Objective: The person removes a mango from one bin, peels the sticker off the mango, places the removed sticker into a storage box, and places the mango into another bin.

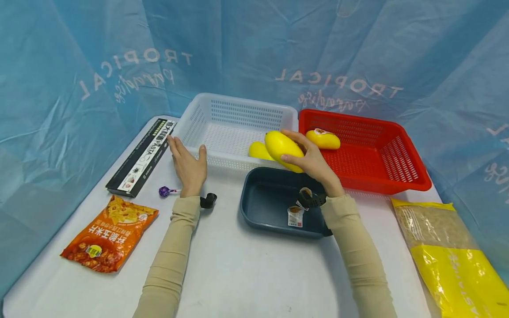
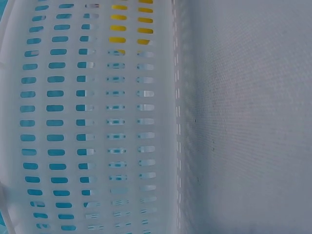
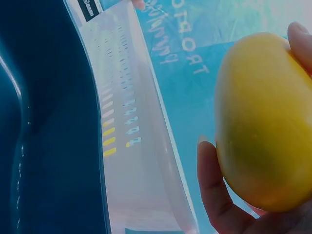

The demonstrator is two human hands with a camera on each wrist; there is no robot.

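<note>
My right hand (image 1: 316, 161) grips a yellow mango (image 1: 280, 148) between thumb and fingers, above the white basket's front right rim; the right wrist view shows this mango (image 3: 263, 122) close up. Another yellow mango (image 1: 259, 150) lies in the white basket (image 1: 234, 123), partly hidden behind the held one. A third mango (image 1: 327, 140), with a sticker, is in the red basket (image 1: 366, 168). My left hand (image 1: 190, 170) is at the white basket's front left corner, its fingers extended and holding nothing; whether it touches the rim I cannot tell.
A dark blue tray (image 1: 262, 221) holding small packets (image 1: 295, 216) stands before the baskets. At left are a black pasta box (image 1: 139, 159), a purple lollipop (image 1: 164, 191) and an orange snack bag (image 1: 111, 234). A yellow pasta bag (image 1: 449, 256) lies at right.
</note>
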